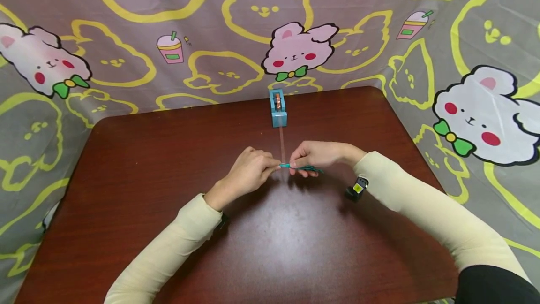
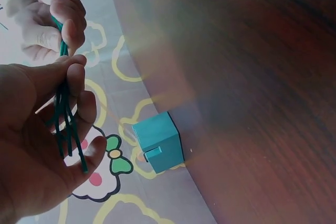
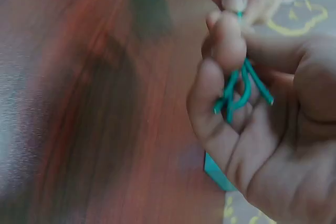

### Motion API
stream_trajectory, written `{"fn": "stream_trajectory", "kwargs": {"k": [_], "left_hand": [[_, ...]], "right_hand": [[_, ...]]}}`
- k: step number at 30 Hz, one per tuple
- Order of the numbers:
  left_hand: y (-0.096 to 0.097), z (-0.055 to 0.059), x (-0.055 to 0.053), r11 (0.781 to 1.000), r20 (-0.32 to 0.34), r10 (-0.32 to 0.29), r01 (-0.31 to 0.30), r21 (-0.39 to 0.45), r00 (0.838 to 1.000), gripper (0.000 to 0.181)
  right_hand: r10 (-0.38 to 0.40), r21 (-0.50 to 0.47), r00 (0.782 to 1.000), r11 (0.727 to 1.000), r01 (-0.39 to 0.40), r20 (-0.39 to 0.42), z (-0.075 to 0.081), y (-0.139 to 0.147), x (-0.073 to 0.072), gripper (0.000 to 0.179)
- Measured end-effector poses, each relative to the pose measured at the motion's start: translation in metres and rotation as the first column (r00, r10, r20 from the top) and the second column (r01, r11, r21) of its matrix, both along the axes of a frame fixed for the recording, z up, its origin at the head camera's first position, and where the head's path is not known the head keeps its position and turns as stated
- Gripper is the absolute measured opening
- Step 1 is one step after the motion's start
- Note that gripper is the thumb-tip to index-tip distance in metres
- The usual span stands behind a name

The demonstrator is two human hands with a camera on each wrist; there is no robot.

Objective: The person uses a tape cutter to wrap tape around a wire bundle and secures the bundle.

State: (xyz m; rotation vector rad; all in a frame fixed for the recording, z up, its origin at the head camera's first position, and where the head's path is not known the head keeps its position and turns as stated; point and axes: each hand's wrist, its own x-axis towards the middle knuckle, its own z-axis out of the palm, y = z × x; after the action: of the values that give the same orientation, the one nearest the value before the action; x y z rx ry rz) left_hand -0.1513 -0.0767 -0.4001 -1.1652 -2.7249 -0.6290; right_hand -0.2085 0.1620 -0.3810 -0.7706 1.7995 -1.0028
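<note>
A bundle of thin green strands [image 1: 310,168] runs level between both hands above the table. My left hand [image 1: 251,168] pinches one end of it between thumb and fingertips; in the left wrist view the loose ends fan out below the pinch. Close beside it, my right hand [image 1: 316,155] pinches the other side, with pale-tipped strand ends [image 3: 231,98] spreading under its fingers in the right wrist view. A strip of clear tape [image 1: 282,142] stretches from a blue tape dispenser [image 1: 279,120] to the short stretch of bundle between the hands.
The dispenser stands near the back edge of the dark reddish-brown table [image 1: 168,154], its tape roll [image 1: 277,102] on top. Patterned cloth [image 1: 202,18] hangs behind and at the sides. A small dark device [image 1: 356,189] is strapped below the right wrist.
</note>
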Motion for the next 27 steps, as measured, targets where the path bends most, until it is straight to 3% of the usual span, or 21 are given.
{"fn": "stream_trajectory", "kwargs": {"k": [4,7,10,14,17,20,22,25,27], "left_hand": [[0.001,-0.001,0.000,1.000,0.014,0.019,-0.019,0.000,1.000,0.013],[0.002,-0.001,0.000,0.999,0.034,0.040,-0.041,0.015,0.999,0.013],[0.003,-0.001,0.000,0.997,0.069,0.064,-0.067,0.045,0.996,0.014],[0.002,-0.001,-0.002,0.993,0.156,0.084,-0.095,0.069,0.984,0.014],[-0.001,0.001,-0.005,0.991,0.280,0.077,-0.103,0.080,0.957,0.012],[-0.006,0.004,-0.013,0.987,0.452,0.034,-0.101,0.126,0.891,0.015],[-0.010,0.004,-0.021,0.979,0.570,-0.013,-0.105,0.174,0.822,0.019],[-0.016,0.000,-0.034,0.962,0.730,-0.088,-0.133,0.240,0.678,0.037],[-0.019,-0.006,-0.041,0.951,0.815,-0.136,-0.157,0.267,0.563,0.050]], "right_hand": [[-0.019,-0.025,0.975,1.000,0.014,-0.220,-0.001,0.000,0.013,0.024],[-0.033,-0.039,0.923,0.999,0.019,-0.383,-0.004,0.001,0.021,0.022],[-0.051,-0.051,0.845,0.998,0.028,-0.532,-0.006,0.001,0.027,0.020],[-0.071,-0.067,0.720,0.997,0.034,-0.691,-0.010,0.000,0.034,0.019],[-0.082,-0.082,0.628,0.996,0.029,-0.774,-0.015,0.000,0.037,0.016],[-0.102,-0.106,0.542,0.994,0.024,-0.834,-0.021,0.001,0.039,0.011],[-0.118,-0.122,0.487,0.992,0.024,-0.865,-0.025,0.001,0.041,0.008],[-0.130,-0.134,0.400,0.991,0.020,-0.907,-0.030,0.002,0.042,0.009],[-0.127,-0.133,0.328,0.991,0.006,-0.936,-0.032,0.003,0.042,0.011]]}}
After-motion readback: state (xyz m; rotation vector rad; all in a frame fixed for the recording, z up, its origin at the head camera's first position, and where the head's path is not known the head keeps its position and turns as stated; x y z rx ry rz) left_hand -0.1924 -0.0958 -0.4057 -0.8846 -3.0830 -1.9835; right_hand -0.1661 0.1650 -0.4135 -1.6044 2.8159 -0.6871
